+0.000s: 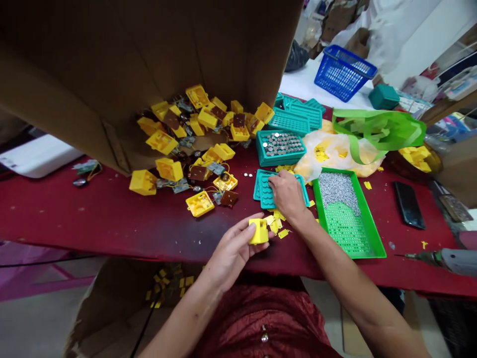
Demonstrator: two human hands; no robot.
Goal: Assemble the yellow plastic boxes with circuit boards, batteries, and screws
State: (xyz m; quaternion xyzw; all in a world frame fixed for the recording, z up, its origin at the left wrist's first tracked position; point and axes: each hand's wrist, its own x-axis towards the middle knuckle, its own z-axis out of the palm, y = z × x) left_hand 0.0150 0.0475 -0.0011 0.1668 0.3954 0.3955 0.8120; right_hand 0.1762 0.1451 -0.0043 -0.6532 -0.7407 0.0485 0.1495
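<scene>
A small yellow plastic casing with an opening in its side sits in my left hand, thumb against one face and fingers curled beneath. My right hand reaches over a teal tray with round pockets, its fingertips bunched at the tray's surface. Whatever those fingertips pinch, if anything, is hidden. Behind that tray stands a stack of teal trays, the top one filled with rows of silvery button cells. Flat yellow plastic pieces are scattered between my hands.
Yellow casings with wires and circuit boards spill from a large cardboard box. Right of my hand lies a green tray of small metal parts. Farther right are a phone and an electric screwdriver. Below the table stands an open carton.
</scene>
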